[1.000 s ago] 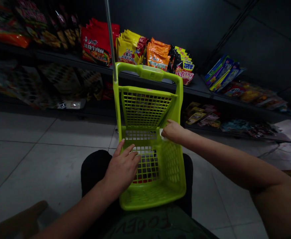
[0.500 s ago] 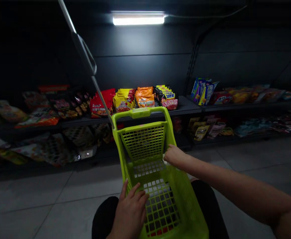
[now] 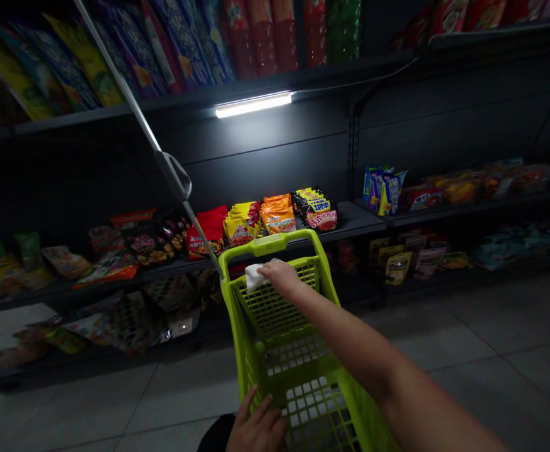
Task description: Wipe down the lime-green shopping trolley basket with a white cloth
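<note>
While the right hand (image 3: 280,277) presses a white cloth (image 3: 255,277) against the far rim (image 3: 268,246) of a lime-green plastic basket (image 3: 237,326), its fingers (image 3: 271,269) bunch together over the soft fabric, which sticks out just past the fingertips, lying lengthwise along the rim. Well behind those fingers, the left hand (image 3: 256,428) rests beside the basket's moulded grid (image 3: 306,402), fingers spread.
</note>
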`<state>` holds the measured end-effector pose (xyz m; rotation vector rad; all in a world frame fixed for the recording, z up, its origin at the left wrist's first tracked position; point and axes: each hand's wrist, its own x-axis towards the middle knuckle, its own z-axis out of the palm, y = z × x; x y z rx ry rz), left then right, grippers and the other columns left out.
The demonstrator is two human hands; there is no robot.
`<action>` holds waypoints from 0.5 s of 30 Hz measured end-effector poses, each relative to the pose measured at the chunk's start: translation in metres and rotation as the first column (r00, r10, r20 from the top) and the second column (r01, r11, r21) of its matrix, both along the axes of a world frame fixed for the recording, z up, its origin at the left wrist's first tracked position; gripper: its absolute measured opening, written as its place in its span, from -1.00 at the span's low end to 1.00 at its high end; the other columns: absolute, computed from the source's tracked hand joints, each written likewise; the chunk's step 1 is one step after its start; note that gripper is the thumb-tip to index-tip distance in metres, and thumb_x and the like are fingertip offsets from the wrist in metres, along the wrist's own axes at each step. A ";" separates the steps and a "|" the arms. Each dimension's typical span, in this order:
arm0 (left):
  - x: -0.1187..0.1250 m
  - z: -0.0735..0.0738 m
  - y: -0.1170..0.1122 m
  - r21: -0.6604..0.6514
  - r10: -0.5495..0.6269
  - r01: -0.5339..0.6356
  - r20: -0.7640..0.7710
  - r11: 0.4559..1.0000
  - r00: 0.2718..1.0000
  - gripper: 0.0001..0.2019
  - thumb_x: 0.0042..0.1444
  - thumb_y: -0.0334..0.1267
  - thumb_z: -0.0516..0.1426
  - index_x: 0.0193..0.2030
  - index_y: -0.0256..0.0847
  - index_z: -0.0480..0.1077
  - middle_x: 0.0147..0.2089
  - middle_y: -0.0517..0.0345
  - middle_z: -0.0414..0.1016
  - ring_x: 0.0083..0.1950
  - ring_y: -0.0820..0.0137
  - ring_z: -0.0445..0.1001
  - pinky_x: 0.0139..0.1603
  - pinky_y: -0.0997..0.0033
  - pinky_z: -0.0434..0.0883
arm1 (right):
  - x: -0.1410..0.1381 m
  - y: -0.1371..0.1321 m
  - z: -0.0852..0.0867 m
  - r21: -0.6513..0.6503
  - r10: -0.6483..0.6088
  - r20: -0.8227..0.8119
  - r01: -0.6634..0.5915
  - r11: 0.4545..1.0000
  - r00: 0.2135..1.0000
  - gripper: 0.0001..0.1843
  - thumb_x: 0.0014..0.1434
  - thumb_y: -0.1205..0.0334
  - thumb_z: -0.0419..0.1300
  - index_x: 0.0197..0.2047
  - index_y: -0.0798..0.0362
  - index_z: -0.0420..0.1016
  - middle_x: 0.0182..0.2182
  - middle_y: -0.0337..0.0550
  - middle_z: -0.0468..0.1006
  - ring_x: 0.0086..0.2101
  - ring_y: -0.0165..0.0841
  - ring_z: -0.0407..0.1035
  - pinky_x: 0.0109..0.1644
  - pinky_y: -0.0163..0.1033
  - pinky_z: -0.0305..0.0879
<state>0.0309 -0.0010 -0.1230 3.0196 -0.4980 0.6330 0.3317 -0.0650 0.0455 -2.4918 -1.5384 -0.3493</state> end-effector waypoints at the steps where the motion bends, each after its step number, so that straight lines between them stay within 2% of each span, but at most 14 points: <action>1: -0.001 -0.003 0.002 0.004 0.007 -0.008 0.006 1.000 1.000 -0.70 0.07 -0.41 0.19 -0.13 0.11 0.53 -0.20 0.40 0.70 0.01 0.36 0.64 0.53 0.28 0.02 | 0.010 -0.012 0.001 -0.034 -0.047 -0.016 0.046 0.998 0.999 -0.68 0.39 0.30 0.06 0.10 -0.04 0.54 -0.03 -0.05 0.59 -0.01 -0.22 0.45 0.06 -0.20 0.28; 5: -0.007 0.002 0.004 -0.019 0.056 -0.057 -0.031 0.998 0.998 -0.72 0.10 -0.40 0.19 -0.11 0.07 0.55 -0.21 0.34 0.70 -0.02 0.35 0.64 0.41 0.28 0.23 | 0.042 -0.072 0.006 -0.105 -0.260 -0.006 0.258 0.960 0.966 -0.68 0.35 0.33 0.09 0.09 -0.04 0.56 -0.05 -0.01 0.60 -0.04 -0.22 0.49 0.01 -0.22 0.28; 7: -0.008 0.012 -0.002 -0.025 0.092 -0.095 -0.120 0.995 0.989 -0.75 0.11 -0.38 0.20 -0.12 0.05 0.56 -0.20 0.27 0.71 -0.04 0.31 0.65 0.36 0.21 0.29 | 0.047 -0.084 0.007 -0.114 -0.339 0.000 0.337 0.935 0.941 -0.69 0.34 0.36 0.08 0.06 0.05 0.56 -0.07 0.07 0.60 -0.05 -0.18 0.50 -0.02 -0.20 0.29; 10: -0.003 0.031 -0.019 0.054 0.204 -0.198 -0.363 0.979 0.909 -0.82 0.11 -0.35 0.19 -0.22 -0.01 0.59 -0.32 0.18 0.69 -0.20 0.25 0.68 0.29 0.01 0.36 | 0.031 -0.068 0.006 -0.092 -0.354 -0.004 0.352 0.931 0.935 -0.68 0.37 0.37 0.01 0.03 0.14 0.55 -0.09 0.15 0.59 -0.10 -0.16 0.51 -0.08 -0.17 0.30; 12: 0.004 0.046 -0.030 0.127 0.271 -0.241 -0.508 0.962 0.818 -0.86 0.12 -0.33 0.18 -0.30 -0.06 0.59 -0.39 0.15 0.68 -0.29 0.22 0.68 0.24 -0.08 0.39 | 0.009 -0.041 0.002 -0.081 -0.283 -0.014 0.281 0.956 0.959 -0.69 0.38 0.35 0.01 0.05 0.08 0.54 -0.08 0.06 0.60 -0.10 -0.22 0.50 -0.07 -0.21 0.29; 13: 0.009 0.055 -0.033 0.134 0.283 -0.251 -0.553 0.959 0.784 -0.85 0.12 -0.33 0.17 -0.30 -0.07 0.59 -0.37 0.14 0.68 -0.28 0.20 0.68 0.21 -0.07 0.42 | -0.002 -0.028 0.000 -0.064 -0.218 -0.019 0.216 0.974 0.976 -0.70 0.38 0.35 0.03 0.05 0.04 0.53 -0.07 0.01 0.60 -0.07 -0.25 0.48 -0.04 -0.23 0.28; 15: 0.022 0.072 -0.034 0.053 0.246 -0.268 -0.594 0.962 0.766 -0.77 0.17 -0.33 0.12 -0.14 -0.06 0.60 -0.16 0.09 0.71 -0.13 0.18 0.69 0.15 0.05 0.48 | -0.018 -0.009 -0.006 0.000 -0.059 -0.032 0.059 0.998 0.998 -0.70 0.36 0.35 0.07 0.08 0.01 0.52 -0.04 -0.05 0.60 0.00 -0.27 0.43 0.07 -0.24 0.24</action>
